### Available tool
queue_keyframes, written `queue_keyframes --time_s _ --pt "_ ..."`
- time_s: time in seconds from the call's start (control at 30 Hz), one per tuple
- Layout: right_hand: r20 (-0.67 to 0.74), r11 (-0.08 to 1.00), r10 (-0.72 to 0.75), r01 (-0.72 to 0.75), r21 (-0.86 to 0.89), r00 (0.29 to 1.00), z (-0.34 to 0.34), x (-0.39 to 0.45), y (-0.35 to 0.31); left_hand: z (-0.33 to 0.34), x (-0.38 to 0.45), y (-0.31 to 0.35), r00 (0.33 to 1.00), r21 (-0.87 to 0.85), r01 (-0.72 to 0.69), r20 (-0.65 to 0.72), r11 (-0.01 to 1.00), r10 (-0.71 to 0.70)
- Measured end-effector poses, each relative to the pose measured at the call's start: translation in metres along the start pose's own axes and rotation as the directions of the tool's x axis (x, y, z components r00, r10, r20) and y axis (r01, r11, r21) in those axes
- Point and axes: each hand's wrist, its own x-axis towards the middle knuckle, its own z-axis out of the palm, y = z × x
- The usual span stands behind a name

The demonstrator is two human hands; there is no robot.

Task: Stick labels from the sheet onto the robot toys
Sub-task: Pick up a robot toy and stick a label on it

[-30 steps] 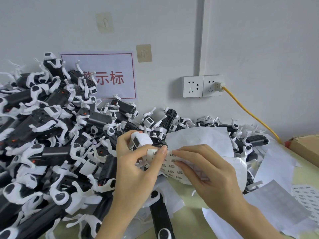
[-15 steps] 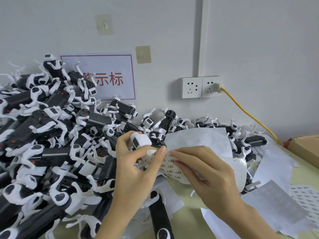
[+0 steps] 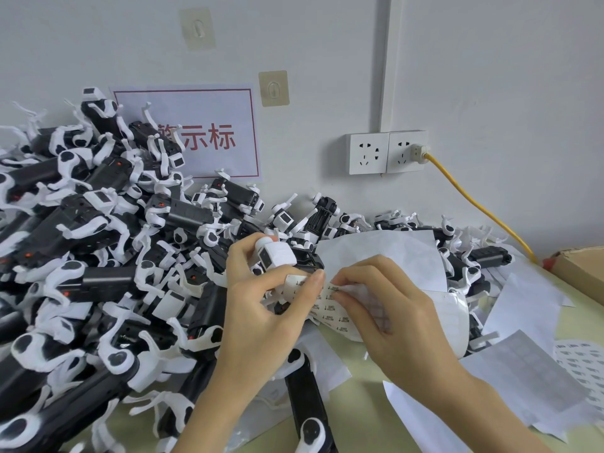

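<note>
A person's left hand (image 3: 261, 308) grips a black-and-white robot toy (image 3: 277, 256) by its white head end, fingers curled round it, the thumb pressing down on the near edge of a curved label sheet (image 3: 336, 308). The right hand (image 3: 392, 318) pinches at the sheet's printed face with curled fingertips; whether a label is lifted between them cannot be made out, and the print on the labels is too small to read. Most of the held toy's body is hidden behind the left hand and the sheet. A deep pile of robot toys (image 3: 98, 256) covers the left half of the pale green table (image 3: 359, 380), running off the left and bottom edges of the view. Loose backing papers (image 3: 529, 380) lie scattered to the right, some cut off at the edge. A cardboard box (image 3: 581, 269) shows only its corner at far right. On the white wall behind, a red-bordered sign (image 3: 209, 138) is partly blocked by toys, beside a double wall socket (image 3: 385, 152) with a yellow cable (image 3: 474, 204) plugged in, and two adhesive hooks (image 3: 274, 88) sit above.
</note>
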Motion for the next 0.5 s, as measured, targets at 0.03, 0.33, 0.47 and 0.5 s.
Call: queue_keyframes --time_s 0.03,0.33,0.47,0.5 --pt "-0.004 1.0 -0.011 0.011 -0.015 1.0 -0.0005 0.0002 -0.0002 0.0002 -0.0001 0.0003 1.0 0.006 -0.005 0.0 1.0 0.005" --pt "-0.095 0.946 -0.251 0.224 -0.233 0.963 -0.0044 0.0001 0.0027 0.0019 -0.0012 0.0029 1.0 -0.015 -0.002 -0.029 1.0 0.002" --pt "-0.114 0.951 -0.26 0.234 -0.2 0.959 -0.0033 -0.001 0.0028 0.001 -0.0004 0.0016 1.0 -0.022 0.007 -0.03 1.0 -0.008" --pt "-0.111 0.953 -0.262 0.239 -0.186 0.959 -0.003 -0.0011 0.0023 0.0006 -0.0004 0.0012 0.999 -0.025 0.008 -0.03 1.0 -0.009"
